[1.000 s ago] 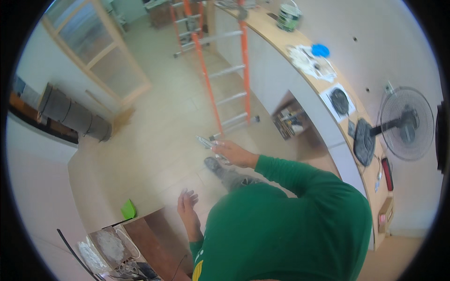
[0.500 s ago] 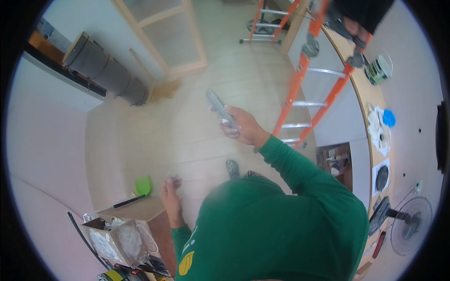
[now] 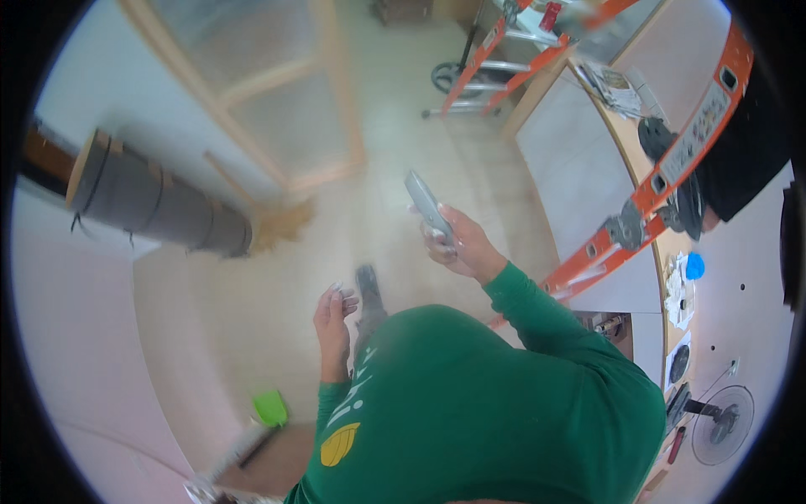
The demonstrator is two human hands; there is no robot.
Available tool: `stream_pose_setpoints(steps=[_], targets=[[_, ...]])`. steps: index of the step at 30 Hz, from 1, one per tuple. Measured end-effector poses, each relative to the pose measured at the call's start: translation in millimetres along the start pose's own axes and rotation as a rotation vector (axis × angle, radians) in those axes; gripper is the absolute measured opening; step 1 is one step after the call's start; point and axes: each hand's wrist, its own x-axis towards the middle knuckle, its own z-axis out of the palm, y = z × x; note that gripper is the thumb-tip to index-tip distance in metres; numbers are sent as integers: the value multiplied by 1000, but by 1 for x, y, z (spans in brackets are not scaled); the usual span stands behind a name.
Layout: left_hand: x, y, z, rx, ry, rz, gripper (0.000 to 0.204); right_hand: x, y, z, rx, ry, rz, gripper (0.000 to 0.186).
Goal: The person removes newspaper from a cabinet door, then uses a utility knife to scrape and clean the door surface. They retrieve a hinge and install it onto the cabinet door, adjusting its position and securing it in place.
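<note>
My right hand point(image 3: 457, 248) is closed around a long, flat grey tool point(image 3: 430, 202), held out over the pale floor with its tip pointing forward. My left hand point(image 3: 334, 315) hangs lower, near my green shirt front, with fingers loosely curled and slightly apart, their tips whitish; I see nothing held in it. One of my grey shoes point(image 3: 368, 286) shows below, between the hands. At my right an orange ladder point(image 3: 701, 118) leans across the view, with another person's dark trouser leg point(image 3: 743, 151) and foot on or beside it.
A second orange ladder point(image 3: 470, 84) stands farther back. A curved counter point(image 3: 575, 151) runs along the right, holding papers, a blue item point(image 3: 694, 265) and a fan point(image 3: 724, 424). A grey roll point(image 3: 168, 202), broom bristles point(image 3: 281, 225), frosted door panel point(image 3: 285, 130) and green dustpan point(image 3: 270, 407) are at the left.
My view has swung forward and closer to the ladder and the other person's leg. My right hand with the tool has risen and moved rightward, away from my left hand.
</note>
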Motion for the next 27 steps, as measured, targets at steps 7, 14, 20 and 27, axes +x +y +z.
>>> stream_pose_setpoints(steps=[7,14,20,27], targets=[[228,113,107,136,-475,129,41,108,-100,-28,86,60,-145,54],[403,171,291,-16,-800,226,48,237,-198,-104,323,3,-81,42],[543,208,403,-362,-834,25,49,348,-338,-164,255,-163,-56,39],[668,240,501,-250,-730,167,41,442,-447,-230,189,-64,-28,50]])
